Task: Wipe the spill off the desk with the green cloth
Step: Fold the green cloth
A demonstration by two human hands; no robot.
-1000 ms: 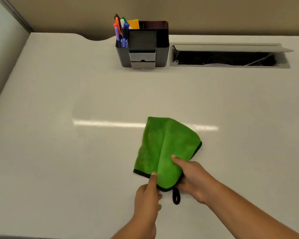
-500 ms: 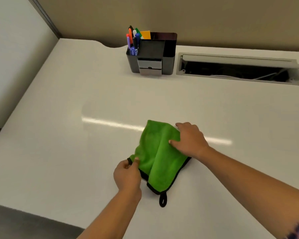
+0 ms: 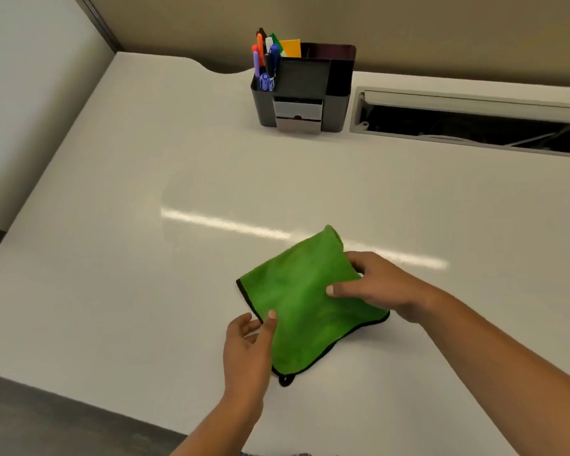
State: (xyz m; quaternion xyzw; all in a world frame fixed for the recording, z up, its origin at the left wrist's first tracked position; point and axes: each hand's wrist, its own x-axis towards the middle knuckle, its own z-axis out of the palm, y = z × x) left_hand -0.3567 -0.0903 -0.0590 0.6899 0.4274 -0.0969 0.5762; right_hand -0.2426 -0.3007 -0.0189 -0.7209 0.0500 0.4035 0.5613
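Note:
The green cloth (image 3: 305, 297) with black trim lies folded on the white desk (image 3: 129, 258), its black hanging loop at the near corner. My right hand (image 3: 380, 286) grips the cloth's right side, thumb on top and fingers curled over the far edge. My left hand (image 3: 247, 347) is at the cloth's near-left edge. Its thumb rests on the fabric and its fingers are spread beside the edge. No spill shows on the desk, only a streak of reflected light.
A black desk organiser (image 3: 305, 90) with coloured pens and sticky notes stands at the back. Right of it is an open cable tray (image 3: 474, 123) recessed in the desk. Partition walls close the back and left. The desk's near edge runs at lower left.
My left hand let go of the pinched near-left corner and now rests its thumb on the edge. My right hand shifted from pressing on top to gripping the right side. The cloth lies wider.

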